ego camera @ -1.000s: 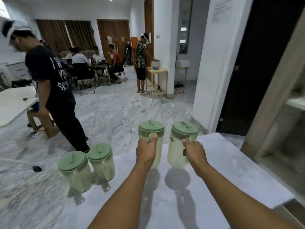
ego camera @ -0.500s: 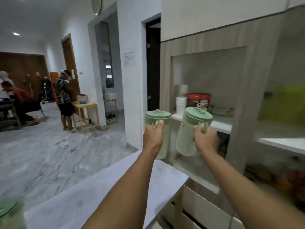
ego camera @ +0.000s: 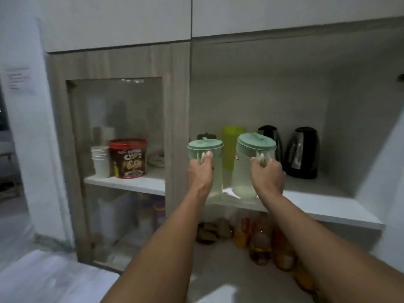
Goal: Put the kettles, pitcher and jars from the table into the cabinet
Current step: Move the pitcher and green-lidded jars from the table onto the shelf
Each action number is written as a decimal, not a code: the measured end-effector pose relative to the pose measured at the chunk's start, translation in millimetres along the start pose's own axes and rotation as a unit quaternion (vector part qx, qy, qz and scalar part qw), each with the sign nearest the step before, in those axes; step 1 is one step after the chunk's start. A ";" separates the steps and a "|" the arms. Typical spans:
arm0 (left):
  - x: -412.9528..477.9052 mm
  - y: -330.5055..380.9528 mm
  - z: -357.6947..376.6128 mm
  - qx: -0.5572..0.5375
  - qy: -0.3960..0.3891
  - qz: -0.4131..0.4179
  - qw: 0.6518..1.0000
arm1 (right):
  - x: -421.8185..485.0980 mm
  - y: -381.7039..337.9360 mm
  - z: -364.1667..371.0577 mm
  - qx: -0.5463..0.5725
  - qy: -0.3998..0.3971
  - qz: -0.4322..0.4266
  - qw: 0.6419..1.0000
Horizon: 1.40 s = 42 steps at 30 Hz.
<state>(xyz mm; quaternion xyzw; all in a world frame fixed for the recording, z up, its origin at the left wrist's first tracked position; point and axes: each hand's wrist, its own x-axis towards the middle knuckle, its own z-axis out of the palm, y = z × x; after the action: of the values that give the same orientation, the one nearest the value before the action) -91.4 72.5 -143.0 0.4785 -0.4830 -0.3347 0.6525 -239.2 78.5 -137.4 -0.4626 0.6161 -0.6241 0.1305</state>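
My left hand [ego camera: 200, 172] grips the handle of a pale green lidded jar [ego camera: 205, 146], held at the front edge of the white cabinet shelf [ego camera: 317, 206]. My right hand [ego camera: 267, 174] grips the handle of a second green lidded jar [ego camera: 244, 169], whose base is at or just above the shelf. Behind them on the shelf stand two black and steel kettles [ego camera: 302, 153] [ego camera: 270, 133], a yellow-green pitcher [ego camera: 231, 145] and a dark lidded container [ego camera: 206, 136], partly hidden by the jars.
Left of the open bay, a glass-fronted compartment [ego camera: 118, 132] holds stacked white cups [ego camera: 100, 160] and a red-lidded tub [ego camera: 127, 158]. Bottles [ego camera: 260, 239] and packets stand under the shelf. The grey table corner [ego camera: 43, 278] lies at the lower left.
I have turned from the table to face the cabinet. Both hands have carried their green jars from the tabletop up to the shelf's front edge.
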 end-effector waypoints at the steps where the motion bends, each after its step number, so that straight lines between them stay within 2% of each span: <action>1: 6.3 -3.9 18.9 0.000 -0.003 -0.004 1.000 | 17.0 8.5 -4.9 -0.005 0.000 0.002 1.000; 9: 81.6 -56.9 111.0 0.017 0.008 -0.030 0.999 | 118.0 63.3 18.2 -0.040 -0.029 0.035 0.998; 12: 119.8 -77.9 124.3 0.045 0.015 -0.044 0.998 | 140.7 79.7 48.4 -0.059 -0.043 0.053 0.996; 16: 178.3 -99.2 137.0 0.065 0.038 -0.061 0.995 | 169.7 91.7 88.3 -0.068 -0.030 0.032 0.997; 23: 254.1 -126.5 153.6 0.103 0.013 -0.083 0.991 | 219.7 109.8 144.3 -0.122 -0.027 0.016 0.992; 29: 278.7 -135.4 159.6 0.006 -0.016 -0.074 0.997 | 238.0 111.6 161.0 -0.136 -0.017 0.026 0.990; 34: 295.8 -143.6 163.9 -0.020 -0.034 -0.070 0.997 | 251.5 117.9 169.0 -0.124 -0.032 0.062 0.990; 42: 275.0 -137.0 148.5 0.081 -0.071 -0.100 0.989 | 251.8 117.0 161.7 -0.131 -0.059 0.079 0.986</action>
<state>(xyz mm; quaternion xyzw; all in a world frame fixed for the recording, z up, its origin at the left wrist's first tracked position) -144.0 -263.1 -176.2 0.5506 -0.5032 -0.3915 0.5388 -302.9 -235.1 -166.9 -0.4611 0.7184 -0.4976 0.1540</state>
